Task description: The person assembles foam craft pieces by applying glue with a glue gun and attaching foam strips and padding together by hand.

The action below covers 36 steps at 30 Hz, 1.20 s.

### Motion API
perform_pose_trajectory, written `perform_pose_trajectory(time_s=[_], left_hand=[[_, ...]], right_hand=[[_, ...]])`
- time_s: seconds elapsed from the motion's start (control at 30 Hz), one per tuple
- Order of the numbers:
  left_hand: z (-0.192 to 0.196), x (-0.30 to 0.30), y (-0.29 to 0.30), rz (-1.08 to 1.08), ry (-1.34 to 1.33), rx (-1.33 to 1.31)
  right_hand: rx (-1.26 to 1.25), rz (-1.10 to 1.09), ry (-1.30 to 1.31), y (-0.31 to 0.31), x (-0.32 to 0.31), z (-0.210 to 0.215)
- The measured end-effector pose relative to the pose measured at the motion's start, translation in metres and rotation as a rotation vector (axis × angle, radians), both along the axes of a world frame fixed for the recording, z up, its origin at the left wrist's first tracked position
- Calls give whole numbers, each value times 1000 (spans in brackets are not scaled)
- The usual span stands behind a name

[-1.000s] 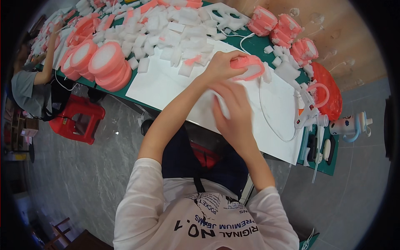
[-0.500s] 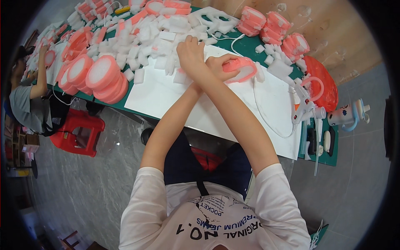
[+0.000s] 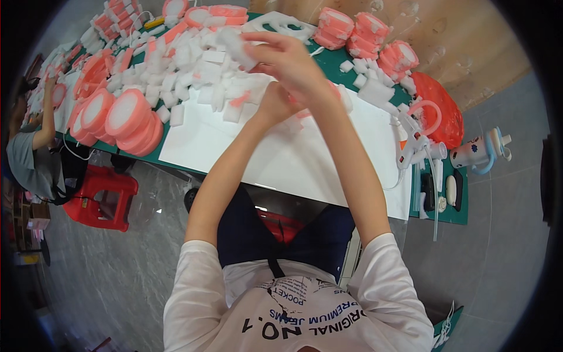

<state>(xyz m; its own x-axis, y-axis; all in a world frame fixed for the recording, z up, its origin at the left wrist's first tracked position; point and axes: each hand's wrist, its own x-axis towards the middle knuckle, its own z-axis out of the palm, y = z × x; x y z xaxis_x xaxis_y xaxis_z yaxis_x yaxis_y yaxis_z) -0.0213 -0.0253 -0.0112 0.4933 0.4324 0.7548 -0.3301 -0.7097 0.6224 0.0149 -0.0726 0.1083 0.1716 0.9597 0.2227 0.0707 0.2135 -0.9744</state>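
Blurred by motion, a white foam block (image 3: 234, 49) is pinched in the fingers of my right hand (image 3: 286, 61), raised over the heap of foam pieces. My right forearm crosses above my left wrist. Lower down, my left hand (image 3: 278, 103) holds a pink-and-white foam piece (image 3: 336, 91) on the white sheet (image 3: 258, 154). Most of that piece and my left fingertips are hidden behind my right wrist. Close to my left hand lie loose white foam pieces (image 3: 231, 112), one with a pink scrap on it.
Stacked pink-and-white foam rounds (image 3: 132, 120) stand at the left, with others (image 3: 366, 35) at the back right. A glue gun (image 3: 413, 144), a red plastic bag (image 3: 443, 108) and a cup (image 3: 475, 151) are at the right. A person (image 3: 38, 146) works at far left, near a red stool (image 3: 102, 196).
My right hand has lifted from the foam heap and now carries a white block. My left hand stays at the pink-and-white piece. The whole view has shifted slightly.
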Motion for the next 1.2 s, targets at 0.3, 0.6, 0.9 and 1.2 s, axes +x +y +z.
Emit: perform_pose_trajectory(time_s=[0.3, 0.6, 0.9, 1.2], left_hand=[[10, -2, -2, -14, 220, -95], [11, -1, -3, -7, 241, -98], [6, 1, -2, -4, 190, -89], [12, -2, -5, 27, 301, -75]], right_hand=[[82, -413, -57, -90, 58, 8], [142, -729, -911, -102, 57, -29], [41, -621, -948, -94, 56, -41], [76, -544, -960, -93, 72, -45]])
